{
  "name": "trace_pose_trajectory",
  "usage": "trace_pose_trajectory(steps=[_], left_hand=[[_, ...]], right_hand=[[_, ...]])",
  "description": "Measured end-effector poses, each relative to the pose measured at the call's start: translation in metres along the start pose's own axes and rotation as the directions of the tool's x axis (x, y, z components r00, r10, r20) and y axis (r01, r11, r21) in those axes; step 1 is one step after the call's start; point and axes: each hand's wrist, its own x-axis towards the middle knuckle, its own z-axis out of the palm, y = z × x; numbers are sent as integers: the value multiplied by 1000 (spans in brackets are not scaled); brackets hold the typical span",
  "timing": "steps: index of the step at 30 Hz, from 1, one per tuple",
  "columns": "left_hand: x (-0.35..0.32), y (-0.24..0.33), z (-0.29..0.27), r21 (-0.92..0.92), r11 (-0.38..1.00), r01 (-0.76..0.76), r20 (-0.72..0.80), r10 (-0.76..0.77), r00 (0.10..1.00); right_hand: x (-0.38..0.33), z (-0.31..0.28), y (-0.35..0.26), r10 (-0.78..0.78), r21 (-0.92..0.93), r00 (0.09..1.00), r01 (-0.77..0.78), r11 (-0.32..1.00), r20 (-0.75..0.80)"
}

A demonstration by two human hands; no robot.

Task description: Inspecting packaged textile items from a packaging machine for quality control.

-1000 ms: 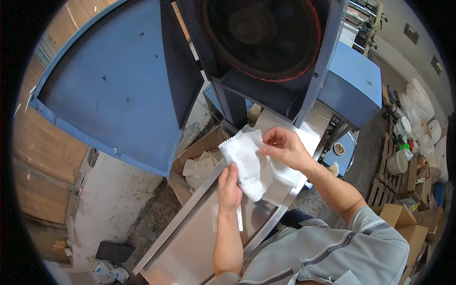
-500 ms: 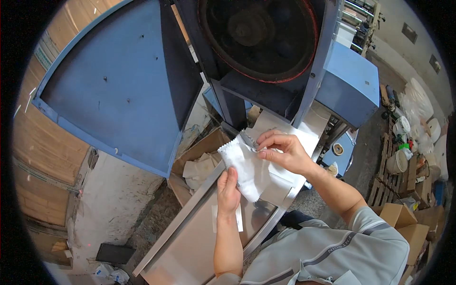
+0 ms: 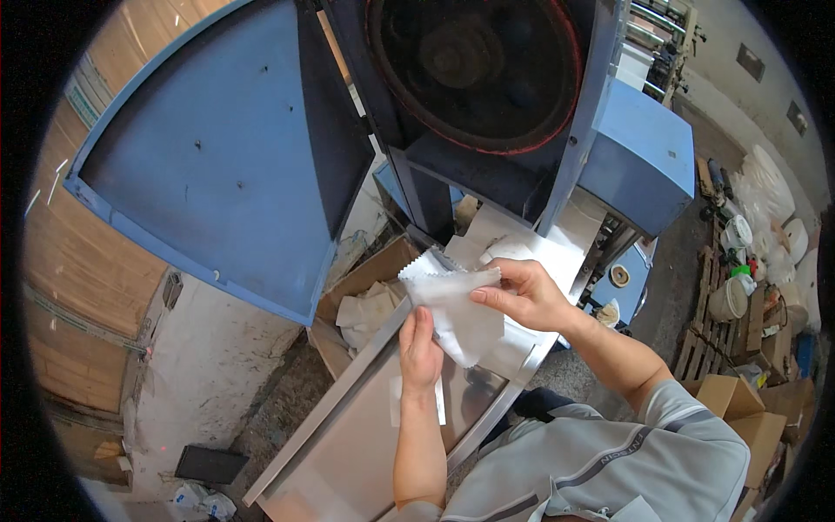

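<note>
A small white cloth piece with zigzag edges (image 3: 452, 309) is held up over a long shiny metal tray (image 3: 348, 444). It is pinched at its top edge by the right hand (image 3: 526, 296) and gripped from below by the left hand (image 3: 420, 352). It has been picked up but not yet put down anywhere. More white pieces are seen in an open brown cardboard box (image 3: 365, 304) beside a big blue machine (image 3: 487, 113) on a dusty grey floor (image 3: 217, 383).

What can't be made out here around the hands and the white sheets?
- White sheet stack, head view: sheet count unreadable, edges too fine.
- Left hand: fingers hidden behind the stack.
- Metal tray: lower end cut off by the picture rim.
- Cardboard box: contents partly hidden by the tray.
</note>
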Motion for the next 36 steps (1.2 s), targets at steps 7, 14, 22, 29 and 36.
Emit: trace_pose_trajectory(steps=[7, 14, 22, 29, 36], left_hand=[[9, -5, 16, -136, 989, 61, 25, -58, 998], [14, -4, 24, -136, 970, 200, 118, -185, 976], [28, -25, 31, -246, 920, 306, 185, -266, 946], [37, -28, 27, -327, 919, 219, 178, -168, 970], [61, 60, 46, 417, 875, -245, 225, 162, 961]], right_hand=[[7, -9, 5, 93, 311, 994, -108, 944, 62], [13, -31, -14, 309, 558, 948, -296, 775, 74], [15, -45, -1, 351, 600, 926, -362, 713, 141], [14, -52, 0, 380, 610, 919, -363, 704, 108], [19, -70, -13, 450, 457, 865, -500, 736, 222]])
